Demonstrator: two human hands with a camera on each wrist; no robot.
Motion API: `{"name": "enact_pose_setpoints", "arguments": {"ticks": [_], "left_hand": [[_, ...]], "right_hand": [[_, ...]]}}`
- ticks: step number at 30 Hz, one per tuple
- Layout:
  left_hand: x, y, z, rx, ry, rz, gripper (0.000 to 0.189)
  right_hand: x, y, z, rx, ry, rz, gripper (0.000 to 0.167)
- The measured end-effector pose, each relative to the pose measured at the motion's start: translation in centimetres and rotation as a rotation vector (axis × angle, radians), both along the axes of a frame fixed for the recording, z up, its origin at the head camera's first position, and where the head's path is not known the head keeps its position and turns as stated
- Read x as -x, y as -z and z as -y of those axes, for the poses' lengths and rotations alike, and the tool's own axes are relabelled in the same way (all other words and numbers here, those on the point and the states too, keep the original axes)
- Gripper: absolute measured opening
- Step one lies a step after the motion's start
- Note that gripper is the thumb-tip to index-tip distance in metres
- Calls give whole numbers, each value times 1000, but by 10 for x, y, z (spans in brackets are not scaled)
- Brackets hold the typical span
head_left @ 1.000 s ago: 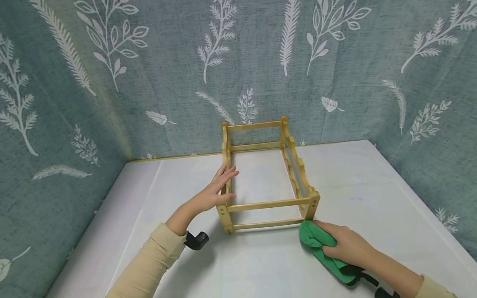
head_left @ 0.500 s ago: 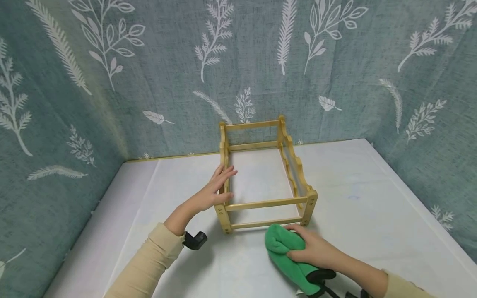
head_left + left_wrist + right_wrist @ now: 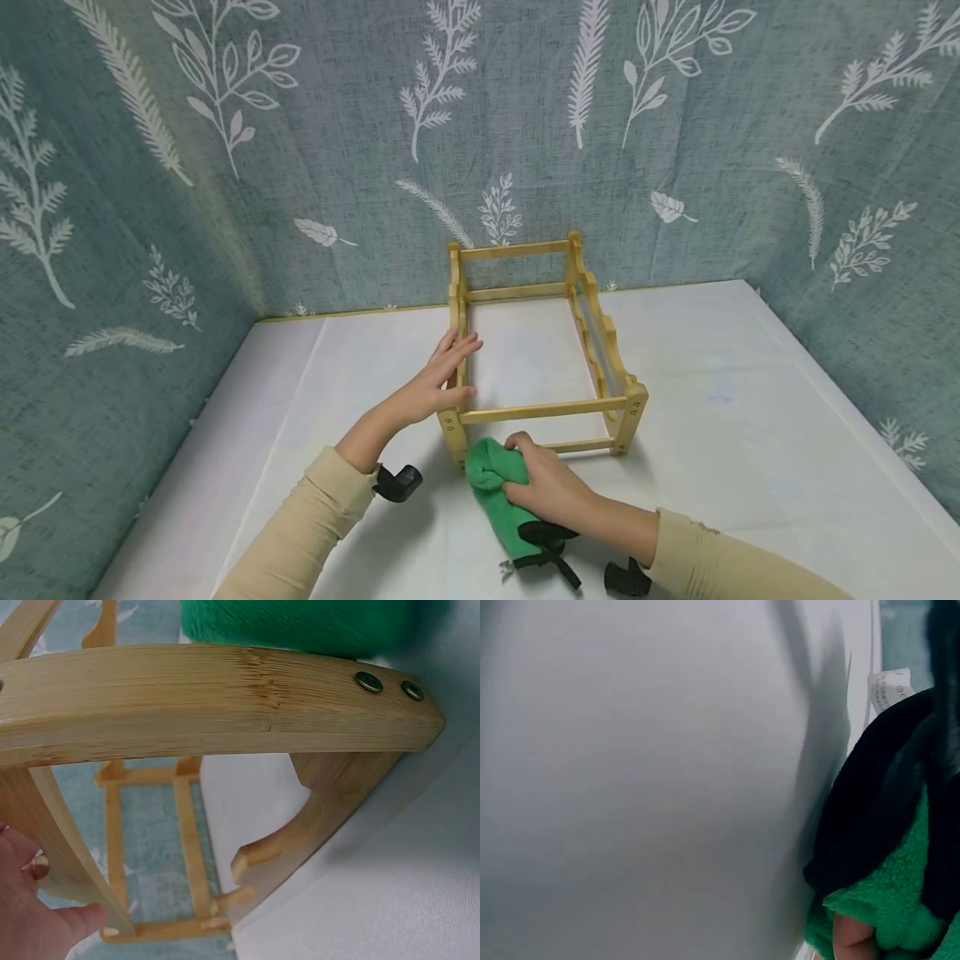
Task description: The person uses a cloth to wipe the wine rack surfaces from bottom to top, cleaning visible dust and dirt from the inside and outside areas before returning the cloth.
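A light wooden rack (image 3: 540, 410) with scalloped sides stands on the white table. My left hand (image 3: 420, 398) rests on its left side, fingers extended and thumb reaching over the side piece. In the left wrist view the hand (image 3: 34, 907) shows at the lower left against the wood. My right hand (image 3: 558, 492) grips a folded, fluffy green cloth (image 3: 498, 500) at the lower front rail, near the left front corner. The cloth (image 3: 292, 622) also shows just beyond a wooden bar in the left wrist view. A black edge and white tag (image 3: 890, 688) show in the right wrist view.
The white table (image 3: 735, 467) stretches to both sides of the rack. Grey-green fabric with white leaf patterns (image 3: 360, 167) hangs behind it and along both sides. A small black wrist camera (image 3: 400, 483) sits at the left cuff, another (image 3: 628, 577) near the right cuff.
My right hand has moved the green cloth leftward along the rack's front, from the right front corner to near the left one. The left hand and rack have stayed in place.
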State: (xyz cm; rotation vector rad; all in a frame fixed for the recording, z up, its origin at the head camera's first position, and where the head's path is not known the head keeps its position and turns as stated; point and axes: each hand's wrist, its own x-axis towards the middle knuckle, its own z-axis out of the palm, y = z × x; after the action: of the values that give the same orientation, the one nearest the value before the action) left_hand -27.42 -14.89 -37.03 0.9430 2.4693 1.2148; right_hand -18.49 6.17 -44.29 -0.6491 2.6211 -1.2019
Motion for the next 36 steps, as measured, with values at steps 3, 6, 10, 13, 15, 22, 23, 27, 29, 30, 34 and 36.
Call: {"name": "enact_pose_setpoints", "arguments": {"ticks": [3, 6, 10, 13, 15, 22, 23, 27, 29, 30, 34, 36], "left_hand": [[0, -1, 0, 2, 0, 2, 70], [0, -1, 0, -2, 2, 17, 69], [-1, -1, 3, -7, 3, 30, 69], [-1, 0, 5, -8, 5, 29, 69], [-1, 0, 5, -10, 6, 27, 69], [1, 3, 5, -15, 5, 26, 69], [1, 3, 5, -15, 6, 27, 69], [0, 3, 4, -18, 7, 32, 69], [0, 3, 4, -21, 8, 34, 68], [0, 3, 4, -21, 7, 31, 68], [2, 4, 2, -19, 13, 28, 68], [3, 4, 1, -16, 15, 25, 67]], "right_hand": [[-3, -1, -21, -32, 67, -26, 38], [-9, -1, -45, -58, 143, -46, 38], [-17, -2, -79, -98, 244, -40, 38], [-21, -3, -102, -137, 300, -19, 39], [-22, -5, -114, -161, 319, -10, 40], [-29, -6, -130, -286, 256, 124, 79], [-30, -6, -130, -309, 240, 147, 87], [-35, -5, -130, -360, 201, 168, 97], [-36, -3, -132, -330, 202, 155, 89], [-36, -2, -133, -304, 206, 159, 85], [-33, 3, -140, -179, 260, 227, 67], [-30, 4, -143, -143, 300, 263, 59]]}}
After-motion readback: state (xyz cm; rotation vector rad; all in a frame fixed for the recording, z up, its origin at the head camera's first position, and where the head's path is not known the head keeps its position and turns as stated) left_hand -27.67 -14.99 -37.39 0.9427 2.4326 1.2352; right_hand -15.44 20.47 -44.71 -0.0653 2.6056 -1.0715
